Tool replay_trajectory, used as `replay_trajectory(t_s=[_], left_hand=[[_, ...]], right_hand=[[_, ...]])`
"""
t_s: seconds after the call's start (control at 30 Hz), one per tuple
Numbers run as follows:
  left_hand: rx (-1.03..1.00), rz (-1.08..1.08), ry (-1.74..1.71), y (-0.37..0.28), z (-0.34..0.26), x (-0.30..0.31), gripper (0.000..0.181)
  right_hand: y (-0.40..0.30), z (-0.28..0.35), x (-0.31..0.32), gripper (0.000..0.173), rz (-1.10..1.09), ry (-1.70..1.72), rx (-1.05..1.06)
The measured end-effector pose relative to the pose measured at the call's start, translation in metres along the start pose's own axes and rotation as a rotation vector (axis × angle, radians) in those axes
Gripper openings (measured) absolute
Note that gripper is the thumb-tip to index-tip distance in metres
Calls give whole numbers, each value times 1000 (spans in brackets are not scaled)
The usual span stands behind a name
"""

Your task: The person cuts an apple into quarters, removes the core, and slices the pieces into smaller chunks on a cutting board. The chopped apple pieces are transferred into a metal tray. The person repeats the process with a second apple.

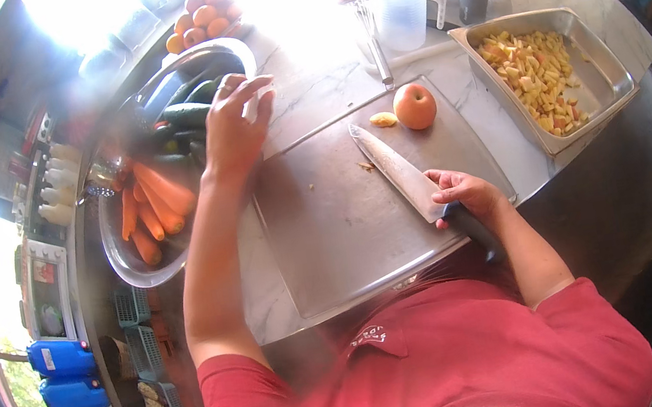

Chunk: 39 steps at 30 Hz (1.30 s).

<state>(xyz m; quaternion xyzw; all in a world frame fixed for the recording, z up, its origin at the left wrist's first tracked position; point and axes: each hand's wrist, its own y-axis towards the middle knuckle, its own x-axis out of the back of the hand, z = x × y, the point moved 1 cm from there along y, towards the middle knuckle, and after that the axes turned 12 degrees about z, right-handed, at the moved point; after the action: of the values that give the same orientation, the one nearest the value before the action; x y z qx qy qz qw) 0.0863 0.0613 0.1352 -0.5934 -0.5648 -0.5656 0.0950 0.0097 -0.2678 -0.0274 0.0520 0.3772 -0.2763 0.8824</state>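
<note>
My right hand grips a chef's knife with a black handle near the heel of the blade. The blade points away over a metal tray turned flat side up or very shallow. A whole apple sits near the tray's far right corner, and a small pale apple piece lies beside it. Brown scraps lie left of the blade. Raised over the left edge of the work area, my left hand has its fingers spread, by cucumbers in a large basin; nothing shows in it.
The clear basin also holds carrots. A steel pan of diced apple stands at the right. Behind the tray are a whisk and a plastic measuring jug. More round fruit is piled at the back left.
</note>
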Motion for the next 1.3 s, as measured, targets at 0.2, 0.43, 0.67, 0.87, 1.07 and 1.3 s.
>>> replay_trajectory(t_s=[0.2, 0.43, 0.67, 0.87, 1.07, 1.3], left_hand=[[103, 126, -42, -6, -12, -7, 20], [183, 517, -173, 25, -64, -140, 54], [382, 837, -90, 43, -19, -238, 70], [587, 659, -6, 36, -7, -229, 34], [547, 511, -378, 48, -12, -239, 53], [393, 592, -233, 36, -58, -248, 105]], right_hand=[[0, 0, 11, 65, 72, -8, -39], [-2, 1, 17, 56, 70, -42, -98], [-6, 2, 13, 63, 57, -33, -118], [-6, -1, 17, 65, 95, -38, -95], [-2, -11, 26, 65, 73, -109, -122], [-7, 2, 14, 62, 54, -154, -132]])
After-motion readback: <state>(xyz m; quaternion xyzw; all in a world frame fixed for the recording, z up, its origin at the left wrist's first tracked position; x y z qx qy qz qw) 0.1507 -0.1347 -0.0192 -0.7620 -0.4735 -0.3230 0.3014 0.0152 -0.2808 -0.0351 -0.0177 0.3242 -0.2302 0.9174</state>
